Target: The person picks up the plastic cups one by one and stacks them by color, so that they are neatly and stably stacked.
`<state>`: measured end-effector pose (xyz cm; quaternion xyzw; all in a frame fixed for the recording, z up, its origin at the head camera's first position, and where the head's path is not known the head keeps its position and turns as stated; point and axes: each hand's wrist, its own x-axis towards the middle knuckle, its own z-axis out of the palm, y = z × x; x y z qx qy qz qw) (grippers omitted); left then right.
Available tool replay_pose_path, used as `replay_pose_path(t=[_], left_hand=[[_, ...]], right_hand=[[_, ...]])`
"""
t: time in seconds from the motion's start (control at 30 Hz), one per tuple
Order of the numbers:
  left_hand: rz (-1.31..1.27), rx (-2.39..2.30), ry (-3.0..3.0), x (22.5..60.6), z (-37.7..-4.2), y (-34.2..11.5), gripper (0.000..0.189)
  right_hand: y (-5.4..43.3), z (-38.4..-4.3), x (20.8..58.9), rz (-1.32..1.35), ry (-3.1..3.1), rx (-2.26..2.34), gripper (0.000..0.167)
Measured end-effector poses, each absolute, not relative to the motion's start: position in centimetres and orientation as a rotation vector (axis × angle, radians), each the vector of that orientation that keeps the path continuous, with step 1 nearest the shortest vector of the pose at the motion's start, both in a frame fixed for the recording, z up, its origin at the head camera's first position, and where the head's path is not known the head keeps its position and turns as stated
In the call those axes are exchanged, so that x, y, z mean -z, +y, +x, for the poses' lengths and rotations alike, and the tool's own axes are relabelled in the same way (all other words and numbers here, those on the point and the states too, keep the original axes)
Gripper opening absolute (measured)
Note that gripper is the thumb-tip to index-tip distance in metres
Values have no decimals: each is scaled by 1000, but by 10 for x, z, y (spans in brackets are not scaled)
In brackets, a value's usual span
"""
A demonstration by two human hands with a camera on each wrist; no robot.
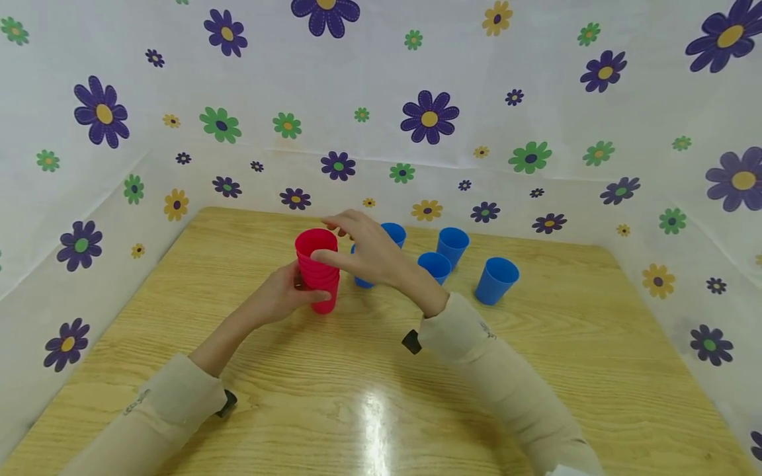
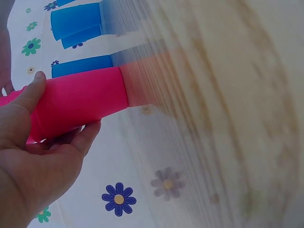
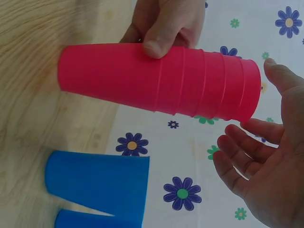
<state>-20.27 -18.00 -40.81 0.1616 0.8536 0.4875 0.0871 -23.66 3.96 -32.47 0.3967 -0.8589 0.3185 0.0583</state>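
A stack of nested red cups (image 1: 319,264) stands upright on the wooden table, several rims showing one above another. My left hand (image 1: 280,295) grips the stack around its lower part, with the thumb across the near side. Above and to the right, my right hand (image 1: 372,248) is held with thumb and fingers spread apart around the top of the stack. In the right wrist view the right hand (image 3: 270,171) has its fingertips right at the top rim of the red cups (image 3: 161,80), and nothing is enclosed in it.
Several blue cups stand upright to the right of the stack, among them one blue cup (image 1: 497,281) farthest right and another (image 1: 452,246) farther back. One blue cup (image 1: 364,281) is partly hidden behind the right hand. A flower-patterned cloth (image 1: 381,145) borders the table (image 1: 286,403).
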Motion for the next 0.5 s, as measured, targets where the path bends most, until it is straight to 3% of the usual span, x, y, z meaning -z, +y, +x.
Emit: replay_pose_path(t=[0.5], left_hand=[[434, -1429, 2570, 408, -204, -179, 59]], right_hand=[[91, -232, 347, 1145, -2594, -1125, 61]])
